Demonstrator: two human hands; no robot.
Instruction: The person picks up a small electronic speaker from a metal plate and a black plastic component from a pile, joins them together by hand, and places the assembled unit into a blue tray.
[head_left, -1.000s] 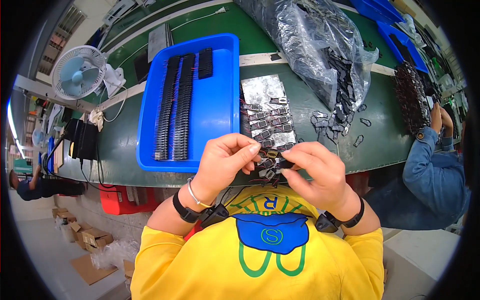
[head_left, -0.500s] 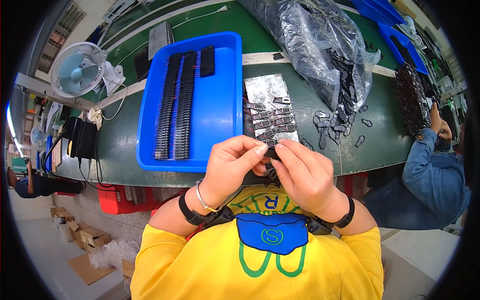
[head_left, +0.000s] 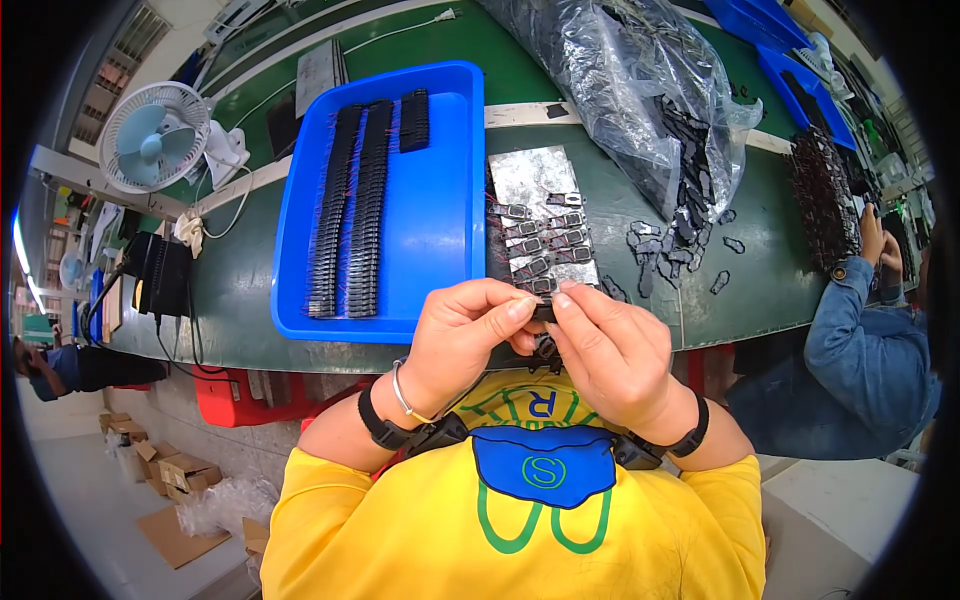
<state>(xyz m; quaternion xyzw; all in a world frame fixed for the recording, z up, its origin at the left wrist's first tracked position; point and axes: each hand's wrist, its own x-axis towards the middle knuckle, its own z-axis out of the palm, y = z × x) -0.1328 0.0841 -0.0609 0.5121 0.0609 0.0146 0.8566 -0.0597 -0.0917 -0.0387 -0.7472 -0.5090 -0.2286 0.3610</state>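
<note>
At the table's near edge, my left hand (head_left: 465, 325) and my right hand (head_left: 615, 350) pinch a small black part (head_left: 545, 312) between their fingertips. Fingers cover most of that part. Dark pieces hang just below it, partly hidden by the hands. Right beyond my fingers lies a silver metal plate (head_left: 530, 180), bearing two columns of small black modules (head_left: 570, 238) with rounded silvery faces. To the left, a blue tray (head_left: 460, 290) holds long rows of black modules (head_left: 372, 210) with thin red wires, plus a shorter row at its far side.
A clear plastic bag (head_left: 610, 90) spills flat black cut pieces (head_left: 690, 235) onto the green table (head_left: 750, 280). On the left stand a white fan (head_left: 152, 140) and a black power box (head_left: 165, 272). A co-worker's denim sleeve (head_left: 850, 340) shows at right, beside a dark bundle (head_left: 822, 200).
My right hand has shifted slightly to the right, and more of the small black part shows between the fingertips. Both hands keep their pinch. The tray and plate look unchanged.
</note>
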